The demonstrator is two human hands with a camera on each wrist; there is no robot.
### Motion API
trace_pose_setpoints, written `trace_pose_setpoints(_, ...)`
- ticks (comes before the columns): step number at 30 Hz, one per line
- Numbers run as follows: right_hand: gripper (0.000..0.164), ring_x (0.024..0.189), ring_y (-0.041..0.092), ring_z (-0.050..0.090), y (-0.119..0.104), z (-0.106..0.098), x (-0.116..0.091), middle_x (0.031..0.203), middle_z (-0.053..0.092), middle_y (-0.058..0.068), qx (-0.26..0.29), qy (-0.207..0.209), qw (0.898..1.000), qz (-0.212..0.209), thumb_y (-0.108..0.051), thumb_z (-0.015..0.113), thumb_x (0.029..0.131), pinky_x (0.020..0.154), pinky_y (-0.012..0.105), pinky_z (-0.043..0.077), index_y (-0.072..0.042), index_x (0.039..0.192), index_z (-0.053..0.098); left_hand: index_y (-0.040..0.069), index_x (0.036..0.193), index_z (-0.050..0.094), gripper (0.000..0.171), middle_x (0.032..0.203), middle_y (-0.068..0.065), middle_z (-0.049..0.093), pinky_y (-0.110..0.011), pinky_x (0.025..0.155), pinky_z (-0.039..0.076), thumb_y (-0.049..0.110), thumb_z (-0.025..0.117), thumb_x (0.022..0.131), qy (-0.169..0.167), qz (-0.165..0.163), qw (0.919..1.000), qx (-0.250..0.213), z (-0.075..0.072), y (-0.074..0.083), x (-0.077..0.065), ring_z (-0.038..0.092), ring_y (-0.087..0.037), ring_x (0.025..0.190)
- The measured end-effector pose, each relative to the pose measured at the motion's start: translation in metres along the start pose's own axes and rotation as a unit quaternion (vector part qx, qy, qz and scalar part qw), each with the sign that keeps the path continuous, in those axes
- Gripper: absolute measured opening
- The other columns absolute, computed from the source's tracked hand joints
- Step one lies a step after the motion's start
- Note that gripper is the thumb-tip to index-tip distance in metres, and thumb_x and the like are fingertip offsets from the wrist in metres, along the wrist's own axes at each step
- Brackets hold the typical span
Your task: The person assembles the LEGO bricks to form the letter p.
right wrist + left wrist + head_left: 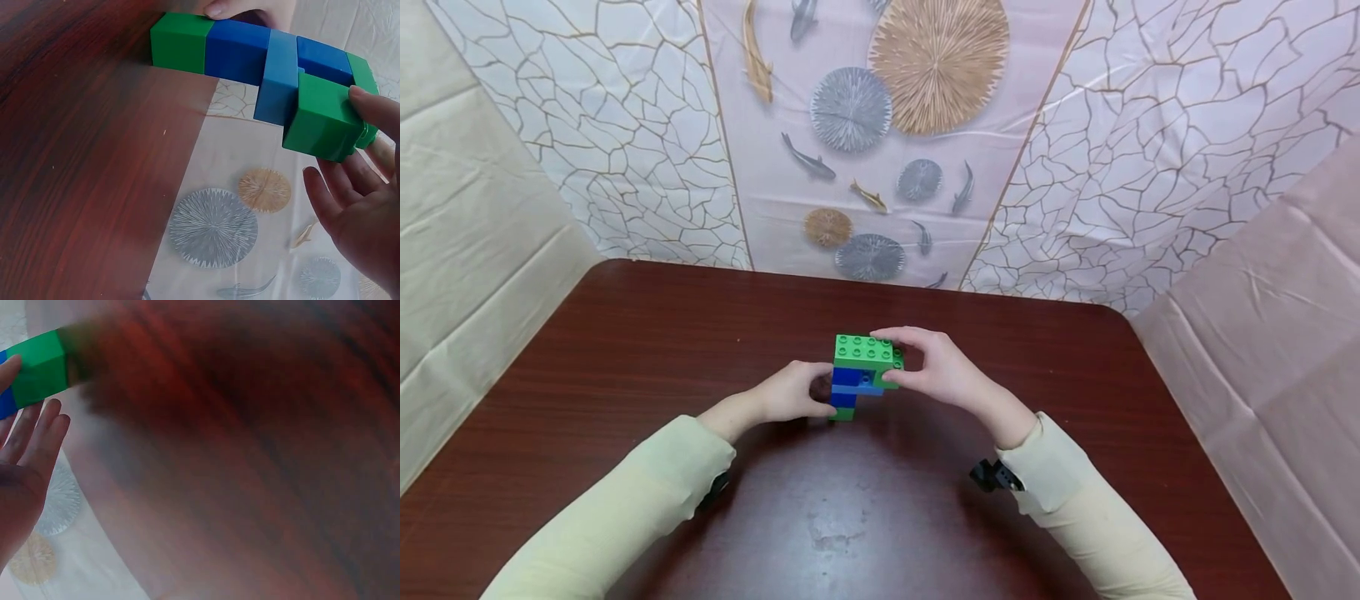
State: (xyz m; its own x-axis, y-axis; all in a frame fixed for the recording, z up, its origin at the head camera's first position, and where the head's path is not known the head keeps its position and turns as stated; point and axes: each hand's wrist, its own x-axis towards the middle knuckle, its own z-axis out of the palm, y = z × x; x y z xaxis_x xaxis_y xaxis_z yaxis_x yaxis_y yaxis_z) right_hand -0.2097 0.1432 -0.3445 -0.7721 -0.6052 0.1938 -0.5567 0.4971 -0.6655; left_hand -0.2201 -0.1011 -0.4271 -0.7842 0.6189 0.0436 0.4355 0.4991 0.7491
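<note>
A small tower of toy building bricks stands upright on the table, with a green brick (181,44) at its foot and a dark blue brick (237,51) over that. Higher up come a light blue brick (278,78), another dark blue brick (325,60) and a long light green brick (861,360) with studs on top. My left hand (786,392) grips the tower low down, thumb near the bottom green brick. My right hand (943,367) pinches a green brick (322,115) at the tower's upper right, beside the long one's end.
The dark red-brown table (625,375) has a glossy worn patch (835,533) near its front. Behind it hangs a patterned backdrop (865,192) with discs and fish. Beige cloth walls (467,208) flank the table on both sides.
</note>
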Motion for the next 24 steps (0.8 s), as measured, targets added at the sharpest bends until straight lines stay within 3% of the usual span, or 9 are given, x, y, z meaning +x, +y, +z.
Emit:
trace_pose_setpoints(6, 0.051, 0.1, 0.021, 0.061, 0.002, -0.002, 0.001, 0.116, 0.065, 0.01, 0.003, 0.005, 1.0, 0.008, -0.009, 0.074, 0.079, 0.09, 0.04, 0.049, -0.005, 0.126, 0.056, 0.002, 0.111, 0.06, 0.039, 0.097, -0.008, 0.069, -0.03, 0.081, 0.054, 0.016, 0.074, 0.079, -0.014, -0.012, 0.9998, 0.007, 0.001, 0.002, -0.001, 0.066, -0.014, 0.086)
trace_pose_setpoints(14, 0.047, 0.1, 0.025, 0.06, 0.012, -0.01, 0.006, 0.11, 0.065, 0.012, 0.035, 0.064, 0.995, 0.064, -0.013, 0.072, 0.081, 0.088, 0.042, 0.049, -0.006, 0.125, 0.055, -0.001, 0.117, 0.052, 0.041, 0.102, -0.013, 0.067, -0.032, 0.085, 0.053, 0.015, 0.069, 0.083, -0.008, -0.005, 0.9997, -0.024, 0.001, 0.011, -0.001, 0.065, -0.02, 0.092)
trace_pose_setpoints(18, 0.046, 0.102, 0.026, 0.059, 0.018, -0.015, 0.011, 0.114, 0.064, 0.014, 0.061, 0.085, 0.99, 0.099, -0.016, 0.07, 0.084, 0.087, 0.039, 0.049, -0.008, 0.128, 0.056, -0.002, 0.133, 0.034, 0.064, 0.106, -0.015, 0.063, -0.033, 0.086, 0.053, 0.015, 0.07, 0.083, -0.015, 0.0, 0.999, -0.041, 0.004, 0.019, -0.001, 0.064, -0.022, 0.094)
trace_pose_setpoints(22, 0.046, 0.104, 0.027, 0.059, 0.024, -0.019, 0.015, 0.117, 0.063, 0.016, 0.08, 0.104, 0.982, 0.133, -0.018, 0.068, 0.086, 0.084, 0.036, 0.05, -0.009, 0.129, 0.056, 0.004, 0.148, 0.004, 0.102, 0.112, -0.015, 0.054, -0.031, 0.085, 0.052, 0.01, 0.077, 0.076, -0.023, 0.004, 0.9975, -0.067, 0.01, 0.025, -0.001, 0.06, -0.021, 0.095)
trace_pose_setpoints(24, 0.045, 0.104, 0.027, 0.059, 0.026, -0.02, 0.017, 0.118, 0.063, 0.016, 0.086, 0.113, 0.978, 0.15, -0.02, 0.067, 0.087, 0.083, 0.034, 0.05, -0.009, 0.129, 0.056, 0.009, 0.149, -0.007, 0.113, 0.113, -0.015, 0.051, -0.032, 0.086, 0.052, 0.006, 0.077, 0.074, -0.025, 0.005, 0.997, -0.073, 0.012, 0.028, -0.001, 0.058, -0.021, 0.097)
